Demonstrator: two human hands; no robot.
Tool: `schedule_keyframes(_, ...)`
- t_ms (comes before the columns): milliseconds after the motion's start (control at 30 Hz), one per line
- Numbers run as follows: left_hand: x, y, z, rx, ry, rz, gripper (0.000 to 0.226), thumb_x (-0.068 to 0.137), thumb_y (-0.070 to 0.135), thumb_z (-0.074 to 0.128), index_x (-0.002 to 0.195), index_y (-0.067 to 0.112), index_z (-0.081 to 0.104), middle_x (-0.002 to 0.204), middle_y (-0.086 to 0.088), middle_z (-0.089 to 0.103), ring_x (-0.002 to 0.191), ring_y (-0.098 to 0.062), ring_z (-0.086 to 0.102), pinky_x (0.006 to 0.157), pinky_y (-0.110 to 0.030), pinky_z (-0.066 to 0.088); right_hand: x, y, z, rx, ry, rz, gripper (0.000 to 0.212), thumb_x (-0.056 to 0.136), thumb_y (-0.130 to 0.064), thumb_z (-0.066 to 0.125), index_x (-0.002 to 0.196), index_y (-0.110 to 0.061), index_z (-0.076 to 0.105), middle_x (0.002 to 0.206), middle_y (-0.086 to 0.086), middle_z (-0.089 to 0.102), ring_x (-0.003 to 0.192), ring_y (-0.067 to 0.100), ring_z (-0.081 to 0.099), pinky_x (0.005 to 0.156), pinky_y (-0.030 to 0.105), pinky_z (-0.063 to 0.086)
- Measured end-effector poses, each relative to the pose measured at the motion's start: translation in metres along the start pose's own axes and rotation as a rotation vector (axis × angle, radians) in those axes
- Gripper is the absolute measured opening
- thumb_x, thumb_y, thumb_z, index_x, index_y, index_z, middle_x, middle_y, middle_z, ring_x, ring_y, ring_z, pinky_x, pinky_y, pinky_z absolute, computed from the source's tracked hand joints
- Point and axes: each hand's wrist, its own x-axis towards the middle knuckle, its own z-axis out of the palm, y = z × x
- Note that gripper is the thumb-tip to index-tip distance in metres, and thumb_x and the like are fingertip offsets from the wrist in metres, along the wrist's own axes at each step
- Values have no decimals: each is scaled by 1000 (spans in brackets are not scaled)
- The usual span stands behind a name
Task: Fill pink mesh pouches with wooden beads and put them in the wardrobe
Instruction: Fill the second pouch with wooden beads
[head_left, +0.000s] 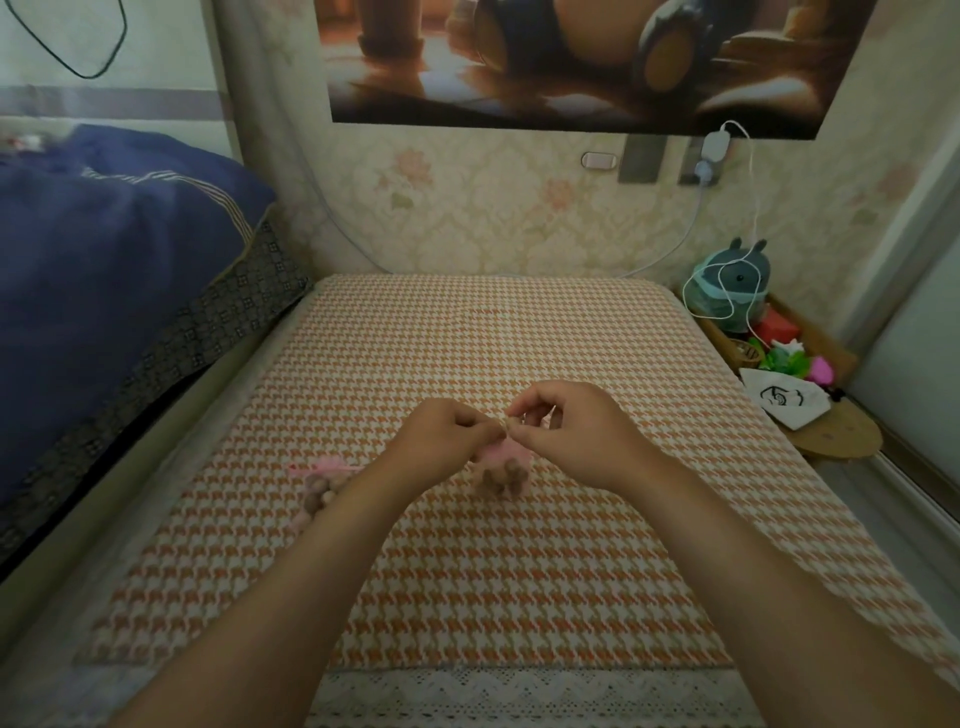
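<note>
Closure looks like the step in hand. Your left hand (441, 431) and right hand (566, 431) meet fingertip to fingertip above the pad. Each pinches the gathered mouth of a pink mesh pouch (501, 460), which hangs just below them with wooden beads (506, 480) bulging its bottom. Pull the two sides straight apart and level so the neck cinches evenly. Keep the pouch hanging upright so no bead slips out before the mouth is tight. The cord is too blurred to make out, so feel for it rather than tugging the mesh, which I judge would snag easily. A second filled pouch (319, 483) lies on the pad to your left, partly behind your forearm.

Beneath is an orange-and-white houndstooth pad (519, 332), soft and flat, with lace trim (519, 691) along its near edge; a dropped bead would probably not roll far. A navy quilt (104, 249) is heaped on the bed at the left, and a large poster (571, 57) hangs on floral wallpaper ahead. At the right a wooden tray (826, 345) holds a grey-green plush toy (735, 283), with a white drawstring bag (784, 402) just in front and a white charging cable (753, 208) looping down from the wall. I cannot pick out the wardrobe.
</note>
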Motion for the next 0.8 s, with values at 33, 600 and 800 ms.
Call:
schedule_keyframes(33,0,1,0,-39,4,-28,10,88,21,73,83,22,81,82,4,77,82,-11,72,82,-33,60,0,0,0,-16,5,-11,9,87,-39,73,96,-36,71,86,-15,68,64,-3,56,69,31,55)
schedule_keyframes(600,4,8,5,-5,-42,-104,14,85,17,70,93,22,81,84,-3,76,90,-21,71,82,-36,59,15,2,5,-327,-43,-106,19,89,-52,68,101,-42,78,94,-15,63,89,4,58,75,33,53)
schedule_keyframes(800,10,4,3,87,54,-94,17,89,18,65,94,20,81,84,3,74,80,-12,67,76,-31,57,19,10,9,-252,-27,-90,17,92,-44,68,107,-39,74,100,-17,63,84,-2,56,75,27,50)
